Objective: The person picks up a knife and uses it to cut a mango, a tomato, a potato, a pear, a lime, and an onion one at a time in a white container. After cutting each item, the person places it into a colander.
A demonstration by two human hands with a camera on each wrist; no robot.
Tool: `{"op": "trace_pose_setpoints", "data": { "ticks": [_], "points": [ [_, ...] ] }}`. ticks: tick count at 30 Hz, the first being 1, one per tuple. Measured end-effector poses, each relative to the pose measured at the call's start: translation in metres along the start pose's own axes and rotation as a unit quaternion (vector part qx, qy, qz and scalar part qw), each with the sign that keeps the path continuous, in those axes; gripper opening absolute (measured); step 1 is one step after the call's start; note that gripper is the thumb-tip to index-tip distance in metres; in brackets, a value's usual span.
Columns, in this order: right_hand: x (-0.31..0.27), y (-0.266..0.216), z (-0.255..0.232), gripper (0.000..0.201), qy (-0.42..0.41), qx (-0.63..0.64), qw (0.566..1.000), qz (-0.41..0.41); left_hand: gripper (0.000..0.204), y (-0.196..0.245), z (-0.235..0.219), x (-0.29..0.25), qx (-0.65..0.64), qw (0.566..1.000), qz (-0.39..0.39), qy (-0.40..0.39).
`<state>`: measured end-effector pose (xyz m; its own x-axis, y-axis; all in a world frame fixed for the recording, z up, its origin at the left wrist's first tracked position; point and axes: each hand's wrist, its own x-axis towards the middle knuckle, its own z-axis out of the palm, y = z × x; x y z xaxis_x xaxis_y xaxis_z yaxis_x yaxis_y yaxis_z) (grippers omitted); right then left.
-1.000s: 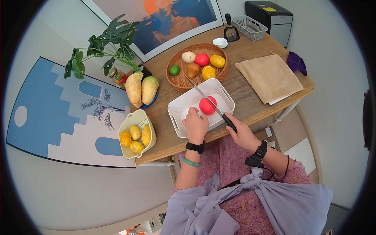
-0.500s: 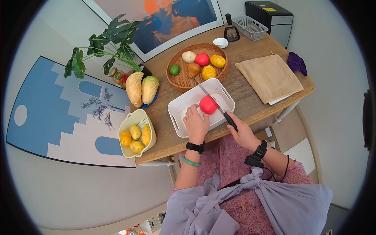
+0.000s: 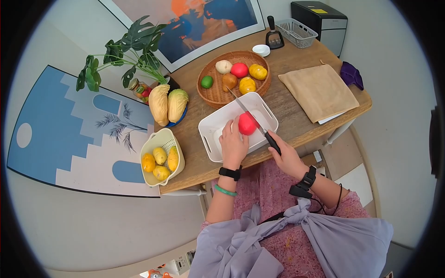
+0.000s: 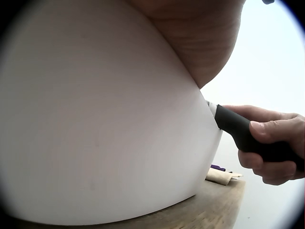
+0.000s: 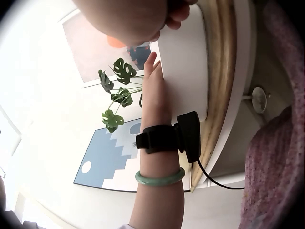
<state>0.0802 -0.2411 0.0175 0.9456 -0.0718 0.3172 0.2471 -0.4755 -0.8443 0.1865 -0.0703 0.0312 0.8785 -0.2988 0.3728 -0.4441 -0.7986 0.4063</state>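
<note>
A round red fruit (image 3: 248, 123) sits in a white tray (image 3: 211, 144). My left hand (image 3: 234, 144) reaches over the tray's near wall and holds the fruit's left side between fingers and thumb. With my right hand (image 3: 288, 161) I grip the black handle (image 3: 272, 142) of a knife (image 3: 242, 104), whose blade slants across the fruit's upper right side, its tip beyond the tray's far wall. Whether the blade has entered the fruit cannot be told. The left wrist view shows my right hand (image 4: 276, 145) curled round the handle; the tray wall hides the fruit.
Behind the tray stands a wicker basket (image 3: 208, 98) of fruit. To the left are a cream basket (image 3: 181, 163) with yellow produce, and cabbages (image 3: 177, 106) on a blue plate. A folded tan cloth (image 3: 319, 92) lies right; a plant (image 3: 139, 39) stands at the back left.
My left fingers have moved up and right onto the fruit's left side, and the fruit has shifted slightly right. The knife has swung slightly right, then stayed nearly still.
</note>
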Motion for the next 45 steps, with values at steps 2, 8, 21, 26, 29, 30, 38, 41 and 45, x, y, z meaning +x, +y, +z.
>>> {"op": "trace_pose_setpoints", "data": {
  "ticks": [2, 8, 21, 26, 29, 30, 38, 41, 45],
  "points": [
    [-0.002, -0.001, 0.000, 0.051, 0.007, 0.002, 1.000, -0.007, 0.061, -0.003, 0.003, 0.003, -0.003, 0.998, 0.055, 0.016],
    [0.000, -0.001, -0.002, 0.051, 0.013, 0.003, 1.000, 0.003, 0.060, 0.002, -0.005, 0.003, -0.019, 0.999, 0.013, -0.045],
    [-0.001, 0.000, -0.006, 0.052, 0.048, 0.047, 0.998, -0.007, 0.061, 0.005, -0.004, 0.019, 0.100, 0.988, 0.117, -0.028],
    [-0.003, -0.003, -0.012, 0.052, 0.062, 0.048, 0.997, -0.014, 0.061, 0.006, -0.002, 0.032, 0.086, 0.973, 0.139, -0.162],
    [-0.004, -0.003, -0.014, 0.052, 0.062, 0.062, 0.996, -0.007, 0.056, 0.009, -0.004, 0.032, 0.104, 0.975, 0.120, -0.157],
    [-0.004, -0.003, -0.014, 0.052, 0.062, 0.071, 0.995, -0.008, 0.056, 0.010, -0.005, 0.032, 0.105, 0.975, 0.120, -0.157],
    [-0.003, 0.002, -0.010, 0.048, 0.020, 0.054, 0.998, -0.015, 0.059, 0.021, -0.023, 0.034, 0.164, 0.975, -0.030, -0.146],
    [0.000, 0.000, -0.005, 0.047, 0.013, 0.050, 0.998, -0.026, 0.061, 0.018, -0.021, 0.032, 0.098, 0.985, -0.068, -0.126],
    [0.003, 0.002, -0.002, 0.047, -0.002, 0.037, 0.999, -0.014, 0.064, 0.012, -0.022, 0.022, 0.031, 0.987, -0.105, -0.118]
  ]
}}
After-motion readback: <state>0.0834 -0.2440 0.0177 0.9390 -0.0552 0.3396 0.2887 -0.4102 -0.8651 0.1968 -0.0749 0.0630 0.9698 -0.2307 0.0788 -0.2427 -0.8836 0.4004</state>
